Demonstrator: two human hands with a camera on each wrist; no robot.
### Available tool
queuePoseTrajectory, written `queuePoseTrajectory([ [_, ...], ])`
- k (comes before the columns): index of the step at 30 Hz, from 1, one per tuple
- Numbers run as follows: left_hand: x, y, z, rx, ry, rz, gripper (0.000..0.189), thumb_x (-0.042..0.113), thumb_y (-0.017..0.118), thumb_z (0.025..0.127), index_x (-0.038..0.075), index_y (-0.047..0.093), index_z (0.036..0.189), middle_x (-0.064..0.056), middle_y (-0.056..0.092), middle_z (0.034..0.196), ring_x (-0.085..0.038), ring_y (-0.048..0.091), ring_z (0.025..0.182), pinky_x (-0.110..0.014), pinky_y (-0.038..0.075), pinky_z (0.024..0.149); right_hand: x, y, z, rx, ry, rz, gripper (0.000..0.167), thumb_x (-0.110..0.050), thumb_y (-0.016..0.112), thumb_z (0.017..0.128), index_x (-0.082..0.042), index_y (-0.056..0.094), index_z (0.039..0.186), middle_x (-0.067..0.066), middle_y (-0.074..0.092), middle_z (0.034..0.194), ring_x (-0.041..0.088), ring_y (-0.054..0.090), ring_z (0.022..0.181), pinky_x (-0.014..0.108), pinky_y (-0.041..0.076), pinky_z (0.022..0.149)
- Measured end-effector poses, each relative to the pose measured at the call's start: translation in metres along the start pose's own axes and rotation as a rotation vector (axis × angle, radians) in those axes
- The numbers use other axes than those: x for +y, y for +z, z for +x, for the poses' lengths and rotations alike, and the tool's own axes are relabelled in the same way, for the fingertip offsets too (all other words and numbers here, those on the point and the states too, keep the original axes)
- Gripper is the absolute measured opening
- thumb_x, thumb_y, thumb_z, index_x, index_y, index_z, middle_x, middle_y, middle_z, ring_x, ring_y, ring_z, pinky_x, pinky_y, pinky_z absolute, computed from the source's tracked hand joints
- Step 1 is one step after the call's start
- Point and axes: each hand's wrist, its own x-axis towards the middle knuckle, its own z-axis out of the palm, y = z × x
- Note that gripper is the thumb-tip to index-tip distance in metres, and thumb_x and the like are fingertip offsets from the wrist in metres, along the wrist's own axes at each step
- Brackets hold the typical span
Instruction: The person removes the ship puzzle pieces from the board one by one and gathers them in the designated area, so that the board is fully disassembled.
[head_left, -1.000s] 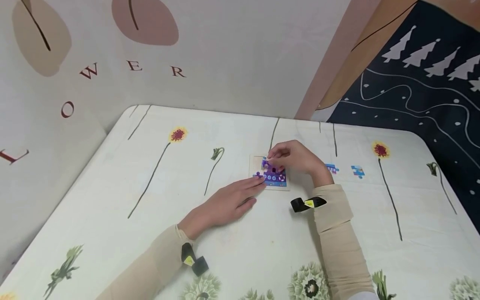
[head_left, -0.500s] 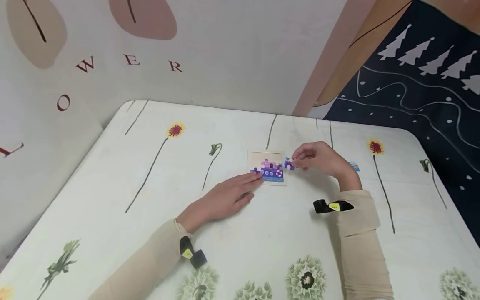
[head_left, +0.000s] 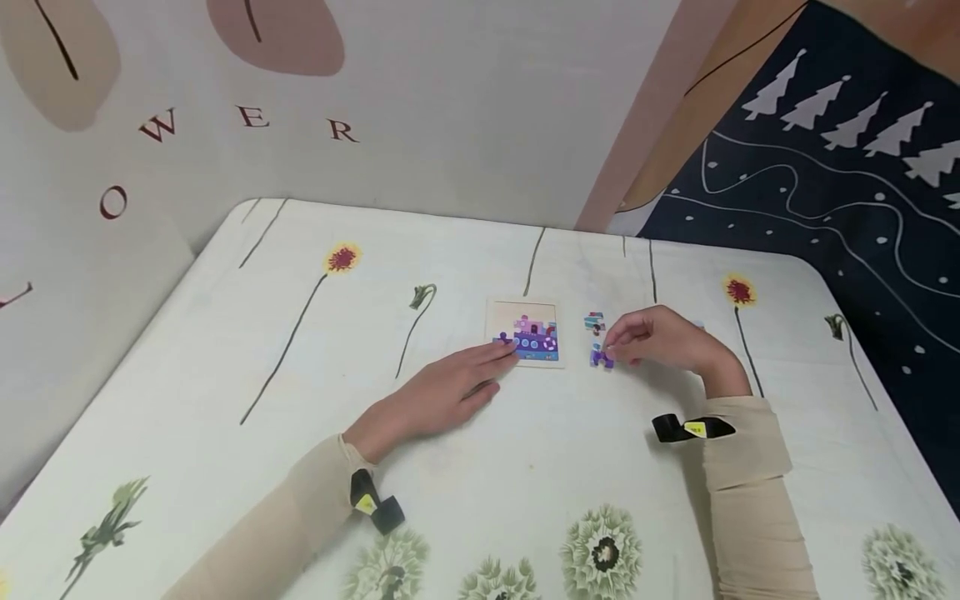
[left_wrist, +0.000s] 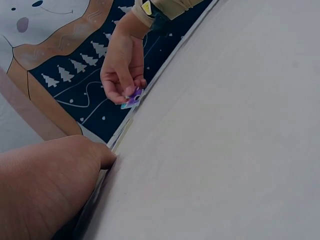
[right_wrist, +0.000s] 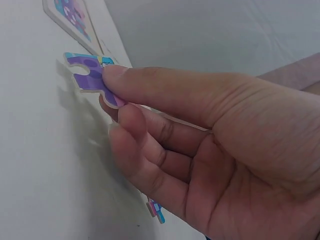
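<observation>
In the head view my left hand [head_left: 435,393] lies with straight fingers, its fingertips on the lower left of a square wooden puzzle board [head_left: 561,333]. Joined pieces in the board make up part of a purple and pink ship picture [head_left: 531,340]. To the right of the board, my right hand [head_left: 671,343] pinches a purple and blue jigsaw puzzle piece [right_wrist: 89,75] between thumb and fingers. The right wrist view shows that piece held above the table, a round notch in its edge. Just above it in the head view lies another puzzle piece [head_left: 595,322].
A further blue piece [head_left: 698,323] shows partly behind my right wrist. White cloth with printed flowers covers the table [head_left: 480,500]. Behind it rises a light hanging [head_left: 450,150], with a dark tree-patterned one [head_left: 810,183] at the right.
My right hand has moved right, away from the board, with the purple piece still pinched, uncovering more of the ship picture. My left hand has kept its place on the board.
</observation>
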Motion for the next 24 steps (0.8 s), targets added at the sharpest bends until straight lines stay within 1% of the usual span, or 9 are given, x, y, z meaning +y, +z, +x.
queuePoseTrajectory([
  [3, -0.001, 0.0, 0.0, 0.004, 0.007, -0.005, 0.051, 0.025, 0.045, 0.112, 0.008, 0.038, 0.16, -0.005, 0.031, 0.168, -0.022, 0.024, 0.156, -0.038, 0.022, 0.127, 0.002, 0.0, 0.001, 0.002, -0.001, -0.011, 0.02, -0.015, 0.077, 0.094, -0.001, 0.077, 0.108, 0.005, 0.07, 0.084, 0.02, 0.059, 0.077, 0.029, 0.052, 0.074],
  [8, 0.0, 0.0, 0.0, 0.012, 0.012, -0.003, 0.051, 0.025, 0.045, 0.111, 0.009, 0.039, 0.16, -0.006, 0.032, 0.168, -0.022, 0.025, 0.156, -0.038, 0.022, 0.127, 0.005, 0.002, 0.005, 0.018, -0.033, -0.011, 0.018, -0.009, 0.075, 0.095, 0.001, 0.077, 0.11, 0.005, 0.068, 0.082, 0.018, 0.057, 0.07, 0.028, 0.05, 0.07],
  [11, 0.0, -0.001, 0.0, 0.018, 0.014, -0.002, 0.051, 0.025, 0.045, 0.111, 0.008, 0.04, 0.159, -0.007, 0.032, 0.167, -0.022, 0.025, 0.156, -0.038, 0.023, 0.127, 0.007, 0.003, 0.008, 0.033, -0.028, -0.032, 0.016, -0.008, 0.074, 0.095, 0.0, 0.077, 0.108, 0.004, 0.069, 0.083, 0.018, 0.057, 0.071, 0.028, 0.05, 0.068],
  [14, 0.0, -0.001, 0.0, 0.023, 0.018, 0.0, 0.051, 0.024, 0.045, 0.111, 0.007, 0.04, 0.159, -0.008, 0.033, 0.167, -0.024, 0.026, 0.156, -0.039, 0.023, 0.127, 0.006, 0.003, 0.009, 0.045, -0.002, -0.056, 0.015, -0.011, 0.075, 0.095, -0.001, 0.078, 0.106, 0.003, 0.068, 0.082, 0.019, 0.058, 0.075, 0.028, 0.05, 0.068],
  [18, 0.001, -0.002, 0.0, 0.021, 0.014, -0.006, 0.051, 0.024, 0.045, 0.111, 0.007, 0.04, 0.159, -0.008, 0.033, 0.167, -0.024, 0.026, 0.156, -0.04, 0.023, 0.127, 0.004, 0.004, 0.009, 0.044, 0.006, -0.047, 0.017, -0.012, 0.076, 0.095, 0.001, 0.076, 0.105, 0.004, 0.069, 0.082, 0.019, 0.06, 0.076, 0.027, 0.053, 0.069],
  [24, 0.002, -0.001, -0.001, 0.027, 0.019, -0.01, 0.051, 0.024, 0.047, 0.111, 0.006, 0.041, 0.158, -0.009, 0.034, 0.167, -0.025, 0.026, 0.156, -0.042, 0.024, 0.127, 0.003, 0.006, 0.01, 0.034, 0.003, -0.04, 0.014, -0.009, 0.075, 0.095, 0.003, 0.075, 0.103, 0.005, 0.07, 0.083, 0.019, 0.062, 0.076, 0.026, 0.055, 0.069],
])
